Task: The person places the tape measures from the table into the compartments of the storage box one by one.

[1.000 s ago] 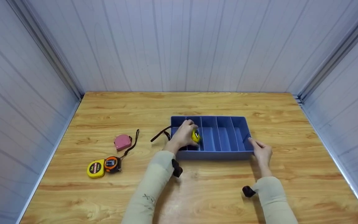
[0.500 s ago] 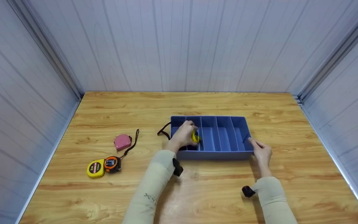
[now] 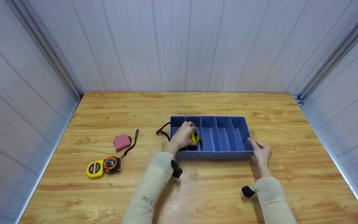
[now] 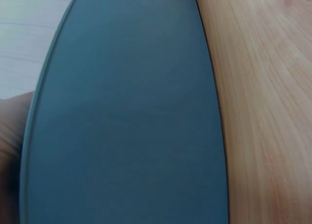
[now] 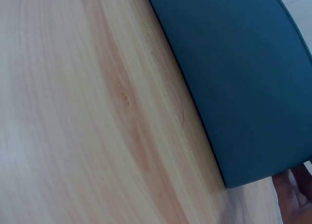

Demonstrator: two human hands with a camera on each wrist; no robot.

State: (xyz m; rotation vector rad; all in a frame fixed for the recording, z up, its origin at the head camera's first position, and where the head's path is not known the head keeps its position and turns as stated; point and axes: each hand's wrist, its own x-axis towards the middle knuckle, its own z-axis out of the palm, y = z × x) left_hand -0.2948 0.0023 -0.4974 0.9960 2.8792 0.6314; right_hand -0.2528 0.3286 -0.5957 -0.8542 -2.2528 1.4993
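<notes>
A blue tray [image 3: 219, 155] with several narrow compartments sits on the wooden table. Inside its second compartment from the left, my left hand [image 3: 182, 135] grips a yellow tape measure [image 3: 195, 137], mostly covered by the fingers. The tray's wall fills most of the left wrist view, with a bit of the hand [image 4: 10, 136] beyond the rim. At the tray's right end, my right hand [image 3: 261, 151] holds the corner, thumb on the rim; its fingers [image 5: 292, 192] show in the right wrist view. A dark strap [image 3: 163, 128] hangs over the tray's left edge; its other end is hidden.
Left of the tray lie a pink tape measure [image 3: 122, 142], a yellow one [image 3: 95, 169] and an orange-and-black one [image 3: 112, 164] with a wrist strap [image 3: 132, 144]. Pale panels [image 3: 179, 46] wall the table at the back and sides.
The dark strap's free end has drawn in toward the tray. The yellow tape measure has turned and sunk slightly in the left hand. The right hand has stayed at the corner.
</notes>
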